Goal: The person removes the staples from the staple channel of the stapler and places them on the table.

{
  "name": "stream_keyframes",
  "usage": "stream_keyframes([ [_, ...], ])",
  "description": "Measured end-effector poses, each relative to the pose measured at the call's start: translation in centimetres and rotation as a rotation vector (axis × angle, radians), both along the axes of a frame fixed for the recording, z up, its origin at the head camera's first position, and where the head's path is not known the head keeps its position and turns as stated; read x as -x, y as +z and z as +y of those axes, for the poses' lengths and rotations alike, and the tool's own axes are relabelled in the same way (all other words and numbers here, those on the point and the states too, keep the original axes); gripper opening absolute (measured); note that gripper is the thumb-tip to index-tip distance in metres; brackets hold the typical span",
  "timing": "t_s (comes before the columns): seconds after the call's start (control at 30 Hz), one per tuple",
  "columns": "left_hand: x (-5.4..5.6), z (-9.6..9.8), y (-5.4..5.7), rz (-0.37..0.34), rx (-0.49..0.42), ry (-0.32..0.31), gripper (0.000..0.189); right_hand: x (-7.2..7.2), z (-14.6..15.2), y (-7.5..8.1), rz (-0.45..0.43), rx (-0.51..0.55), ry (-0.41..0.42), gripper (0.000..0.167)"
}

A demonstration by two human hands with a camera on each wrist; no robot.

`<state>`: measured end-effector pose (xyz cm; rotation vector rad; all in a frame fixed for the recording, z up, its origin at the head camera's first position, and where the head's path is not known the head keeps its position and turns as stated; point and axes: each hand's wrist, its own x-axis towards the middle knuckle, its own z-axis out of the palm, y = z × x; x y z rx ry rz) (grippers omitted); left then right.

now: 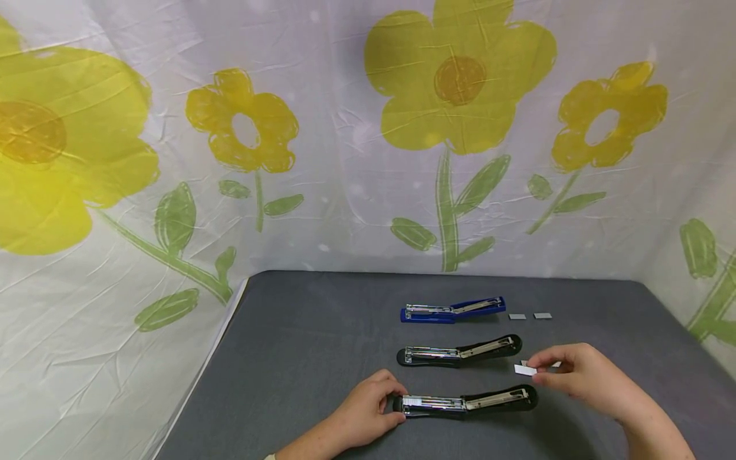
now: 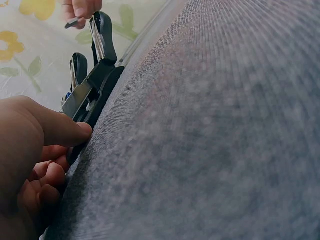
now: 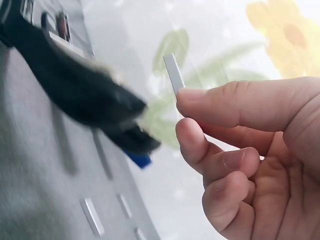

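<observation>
My left hand (image 1: 368, 409) grips the left end of the nearest black stapler (image 1: 499, 400), which lies opened out with its metal tray upward. In the left wrist view the thumb (image 2: 75, 129) presses along that stapler's side and the other fingers curl beneath. My right hand (image 1: 589, 377) pinches a small strip of staples (image 1: 524, 370) between thumb and fingertips, just behind the same stapler's right end. The right wrist view shows the strip (image 3: 173, 72) sticking out past the fingertips, apart from the stapler. A second black stapler (image 1: 489, 350) lies opened behind the first.
At the back lies an opened blue stapler (image 1: 428, 317), with two staple strips (image 1: 517, 317) to its right. Further strips behind my right hand are partly hidden. The grey table (image 1: 287, 358) meets a flowered cloth (image 1: 345, 211) at its back and left edges.
</observation>
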<state>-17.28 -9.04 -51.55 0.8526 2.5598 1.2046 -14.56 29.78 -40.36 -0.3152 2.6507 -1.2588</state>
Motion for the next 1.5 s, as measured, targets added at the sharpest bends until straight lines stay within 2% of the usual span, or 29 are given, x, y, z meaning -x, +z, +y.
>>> stream_keyframes([
  [0.27, 0.0, 0.0, -0.2, 0.036, -0.018, -0.004, 0.027, 0.9, 3.5, -1.0, -0.146, 0.043, 0.044, 0.025],
  [0.5, -0.1, 0.0, 0.0, 0.040, -0.022, -0.001, 0.027, 1.8, 4.9, -3.5, -0.267, 0.163, 0.223, 0.016],
  [0.57, -0.1, 0.0, 0.1, 0.027, -0.018, 0.001, 0.027, 2.0, 4.8, -4.1, -0.286, 0.155, 0.246, 0.013],
  [0.63, -0.1, 0.0, 0.1, 0.014, -0.011, 0.004, 0.028, 2.1, 4.6, -4.5, -0.308, 0.125, 0.230, 0.011],
  [0.77, -0.1, 0.1, 0.1, 0.004, -0.009, 0.006, 0.028, 2.1, 4.3, -5.1, -0.315, 0.068, 0.199, 0.009],
  [1.07, 0.0, 0.1, -0.1, 0.033, -0.016, 0.009, 0.027, 2.1, 4.0, -5.5, -0.284, -0.046, 0.163, 0.008],
  [1.3, 0.0, 0.1, -0.1, 0.038, -0.011, 0.016, 0.027, 2.1, 3.7, -5.4, -0.277, -0.070, 0.123, 0.010],
  [1.5, 0.0, 0.2, -0.2, 0.034, -0.011, 0.015, 0.027, 1.5, 4.2, -4.3, -0.180, -0.059, 0.121, 0.005],
])
